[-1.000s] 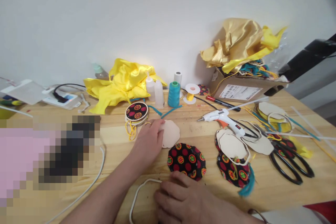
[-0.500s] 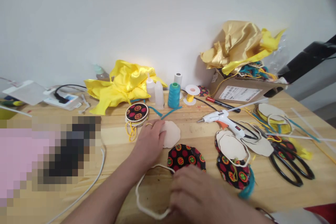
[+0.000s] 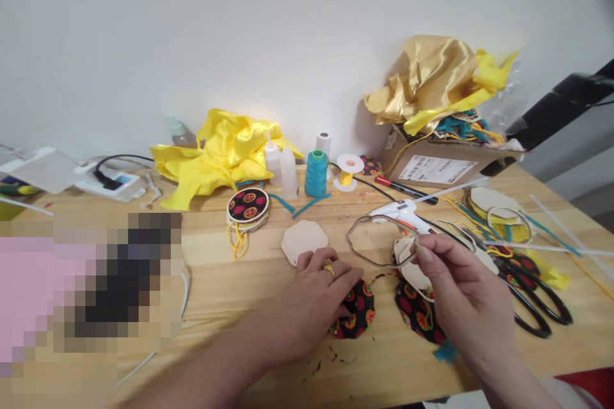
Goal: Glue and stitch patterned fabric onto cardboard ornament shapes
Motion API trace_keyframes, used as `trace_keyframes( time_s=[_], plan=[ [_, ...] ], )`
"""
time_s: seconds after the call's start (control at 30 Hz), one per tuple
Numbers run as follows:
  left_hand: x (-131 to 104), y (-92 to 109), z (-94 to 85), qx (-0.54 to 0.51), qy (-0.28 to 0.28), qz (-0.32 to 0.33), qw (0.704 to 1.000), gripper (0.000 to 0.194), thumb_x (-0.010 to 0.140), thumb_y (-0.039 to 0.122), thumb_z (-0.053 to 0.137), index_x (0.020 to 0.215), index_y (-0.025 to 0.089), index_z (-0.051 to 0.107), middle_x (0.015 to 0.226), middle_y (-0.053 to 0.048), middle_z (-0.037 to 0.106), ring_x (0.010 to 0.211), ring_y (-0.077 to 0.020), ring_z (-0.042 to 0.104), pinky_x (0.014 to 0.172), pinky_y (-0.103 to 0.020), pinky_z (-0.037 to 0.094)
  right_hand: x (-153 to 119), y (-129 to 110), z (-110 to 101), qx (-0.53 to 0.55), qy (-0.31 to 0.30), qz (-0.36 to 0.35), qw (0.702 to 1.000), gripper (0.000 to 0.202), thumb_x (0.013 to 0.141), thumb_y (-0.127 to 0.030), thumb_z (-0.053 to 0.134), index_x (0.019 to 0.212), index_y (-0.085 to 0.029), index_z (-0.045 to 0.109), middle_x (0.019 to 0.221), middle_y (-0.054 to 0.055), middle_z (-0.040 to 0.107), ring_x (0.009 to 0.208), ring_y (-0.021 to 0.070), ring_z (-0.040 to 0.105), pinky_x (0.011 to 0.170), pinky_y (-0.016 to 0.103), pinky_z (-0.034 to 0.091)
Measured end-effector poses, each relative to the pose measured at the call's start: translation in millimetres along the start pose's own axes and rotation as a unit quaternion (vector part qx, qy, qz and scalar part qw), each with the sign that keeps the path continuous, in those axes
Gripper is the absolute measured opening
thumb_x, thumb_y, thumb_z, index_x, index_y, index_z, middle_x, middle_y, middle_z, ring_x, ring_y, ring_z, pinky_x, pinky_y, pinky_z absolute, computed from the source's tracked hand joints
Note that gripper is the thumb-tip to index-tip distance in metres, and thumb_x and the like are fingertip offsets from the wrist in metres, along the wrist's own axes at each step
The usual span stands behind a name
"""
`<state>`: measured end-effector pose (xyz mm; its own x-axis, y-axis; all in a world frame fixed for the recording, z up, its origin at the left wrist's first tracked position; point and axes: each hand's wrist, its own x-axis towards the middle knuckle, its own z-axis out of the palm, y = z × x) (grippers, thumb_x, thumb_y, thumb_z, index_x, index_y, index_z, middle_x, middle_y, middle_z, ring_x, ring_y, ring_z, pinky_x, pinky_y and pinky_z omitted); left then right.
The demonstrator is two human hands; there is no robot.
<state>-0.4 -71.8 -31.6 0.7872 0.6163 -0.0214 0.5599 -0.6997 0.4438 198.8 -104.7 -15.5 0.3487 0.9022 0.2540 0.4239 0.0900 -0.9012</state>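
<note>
Ring (image 3: 350, 245) of wavy outline is held above the table (image 3: 215, 281), in front of the glue gun (image 3: 405, 209), which is partly blocked by it. Its right edge is pinched between thumb and forefinger of the right hand (image 3: 472, 303) — the tips closed on it. By the left hand (image 3: 307, 307) a flower-patterned fabric disc (image 3: 361, 319) is partly covered; those fingers are loosely bent and slightly parted, though whether anything is gripped cannot be told. Just beyond them a pale scalloped plate (image 3: 304, 239) is laid flat, its lower edge overlapped by fingers. Beside the right hand, pale cutouts (image 3: 415, 273) and another patterned piece (image 3: 415, 314) are partly hidden, as are the black scissors (image 3: 543, 333). Farther back, a fabric-topped stack (image 3: 247, 206), bottles (image 3: 289, 172) and a teal thread cone (image 3: 316, 174) are set out — with yellow cloth (image 3: 215, 153) heaped toward the left and a cardboard box (image 3: 439, 163) placed at the right.
</note>
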Motion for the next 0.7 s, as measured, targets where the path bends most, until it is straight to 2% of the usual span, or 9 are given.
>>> trace_keyframes(
  time_s=[0.13, 0.23, 0.3, 0.33, 0.43, 0.6, 0.63, 0.7],
  plan=[
    [-1, 5, -4.4, 0.02, -0.042, 0.025, 0.999, 0.037, 0.08, 0.007, 0.049, 0.113, 0.024, 0.054, 0.105, -0.005, 0.06, 0.104, -0.0229, 0.046, 0.092, -0.042, 0.032, 4, 3, 4, 0.033, -0.021, 0.075, 0.996, 0.018, 0.08, -0.038, 0.056, 0.082, -0.02, 0.058, 0.064, 0.0, 0.057, 0.057, 0.0128, 0.051, 0.053, 0.023, 0.043],
    [-5, 11, -14.5, 0.053, -0.062, 0.015, 0.997, 0.031, 0.079, 0.007, 0.048, 0.105, 0.021, 0.057, 0.1, -0.007, 0.061, 0.097, -0.0223, 0.049, 0.087, -0.04, 0.035, 6, 4, 6, 0.056, -0.058, 0.096, 0.992, 0.022, 0.08, -0.04, 0.056, 0.08, -0.018, 0.058, 0.061, -0.001, 0.055, 0.055, 0.0121, 0.048, 0.051, 0.022, 0.041],
    [-9, 16, -23.4, 0.078, -0.088, 0.007, 0.993, 0.019, 0.081, 0.01, 0.049, 0.092, 0.02, 0.061, 0.094, -0.007, 0.063, 0.092, -0.0225, 0.051, 0.083, -0.039, 0.037, 6, 5, 9, 0.061, -0.079, 0.108, 0.989, 0.024, 0.08, -0.041, 0.056, 0.081, -0.018, 0.059, 0.059, -0.001, 0.055, 0.054, 0.0122, 0.048, 0.051, 0.023, 0.04],
    [-12, 17, -27.7, 0.096, -0.089, -0.001, 0.991, 0.015, 0.08, 0.011, 0.051, 0.085, 0.02, 0.062, 0.089, -0.006, 0.064, 0.089, -0.023, 0.052, 0.082, -0.04, 0.037, 5, 5, 11, 0.058, -0.092, 0.115, 0.987, 0.025, 0.08, -0.042, 0.056, 0.081, -0.017, 0.059, 0.058, -0.001, 0.055, 0.054, 0.0124, 0.049, 0.051, 0.023, 0.04],
    [-26, 11, -36.5, 0.14, -0.076, -0.045, 0.986, 0.011, 0.076, 0.013, 0.056, 0.081, 0.02, 0.063, 0.085, -0.007, 0.065, 0.089, -0.0259, 0.053, 0.078, -0.041, 0.036, 0, 5, 20, 0.035, -0.145, 0.134, 0.98, 0.027, 0.08, -0.043, 0.055, 0.08, -0.017, 0.061, 0.056, -0.001, 0.055, 0.053, 0.0132, 0.05, 0.05, 0.024, 0.04],
    [-61, -18, -32.4, 0.169, -0.03, -0.177, 0.969, 0.028, 0.076, 0.007, 0.049, 0.088, 0.024, 0.066, 0.09, -0.006, 0.067, 0.096, -0.0275, 0.054, 0.079, -0.044, 0.034, -8, 2, 37, -0.004, -0.231, 0.123, 0.965, 0.025, 0.084, -0.035, 0.049, 0.084, -0.017, 0.065, 0.055, -0.001, 0.056, 0.053, 0.0145, 0.053, 0.05, 0.024, 0.042],
    [-68, -23, -30.0, 0.167, -0.025, -0.192, 0.967, 0.032, 0.075, 0.006, 0.047, 0.089, 0.026, 0.067, 0.089, -0.005, 0.067, 0.096, -0.0279, 0.054, 0.078, -0.044, 0.034, -8, 1, 38, -0.017, -0.249, 0.109, 0.962, 0.025, 0.086, -0.033, 0.046, 0.085, -0.017, 0.066, 0.056, 0.0, 0.057, 0.055, 0.015, 0.055, 0.051, 0.025, 0.043],
    [-78, -28, -25.1, 0.169, -0.004, -0.202, 0.965, 0.041, 0.07, 0.004, 0.046, 0.098, 0.028, 0.065, 0.101, -0.006, 0.066, 0.104, -0.0299, 0.052, 0.08, -0.045, 0.035, -8, 2, 34, -0.065, -0.26, 0.05, 0.962, 0.025, 0.087, -0.026, 0.042, 0.088, -0.018, 0.066, 0.064, 0.002, 0.062, 0.063, 0.0165, 0.058, 0.058, 0.027, 0.047]
  ],
)
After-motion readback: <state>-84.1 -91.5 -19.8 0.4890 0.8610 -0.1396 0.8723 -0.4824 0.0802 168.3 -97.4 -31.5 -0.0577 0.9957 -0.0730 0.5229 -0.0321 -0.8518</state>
